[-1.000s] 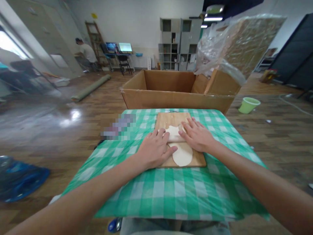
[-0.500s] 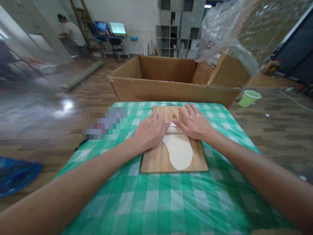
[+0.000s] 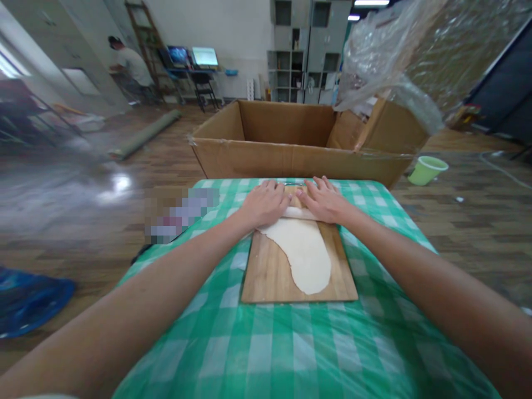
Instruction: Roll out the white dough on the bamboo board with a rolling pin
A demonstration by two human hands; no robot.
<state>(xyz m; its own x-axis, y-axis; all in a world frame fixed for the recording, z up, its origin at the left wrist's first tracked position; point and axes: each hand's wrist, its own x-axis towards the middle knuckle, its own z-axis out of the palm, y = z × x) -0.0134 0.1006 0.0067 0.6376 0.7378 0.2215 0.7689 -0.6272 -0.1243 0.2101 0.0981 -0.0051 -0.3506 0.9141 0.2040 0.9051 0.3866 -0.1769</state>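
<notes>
A thin, irregular sheet of pale dough [image 3: 310,260] lies on a wooden cutting board [image 3: 266,271]. Across its far end runs a pale rolling pin [image 3: 300,213], visible only in the gap between my hands. My left hand [image 3: 268,204] presses on the pin's left part, fingers stretched forward over it. On the right part rests my right hand [image 3: 326,200], its fingers extended and slightly apart, thumb pointing inward. Both ends of the pin are hidden under the palms. The board's metal handle [image 3: 293,184] shows just beyond the fingers.
A green-and-white checked cloth [image 3: 274,349] covers the table. Behind it stands a large open cardboard box [image 3: 291,158] with plastic wrap on its right side. A blurred-out item [image 3: 183,216] lies at the table's left edge. A green bucket [image 3: 427,170] stands right; a person [image 3: 133,66] sits far left.
Both hands have pushed the rolling pin away from me toward the board's far end. More of the dough's wider far part now shows in front of the pin. The view has tilted slightly up.
</notes>
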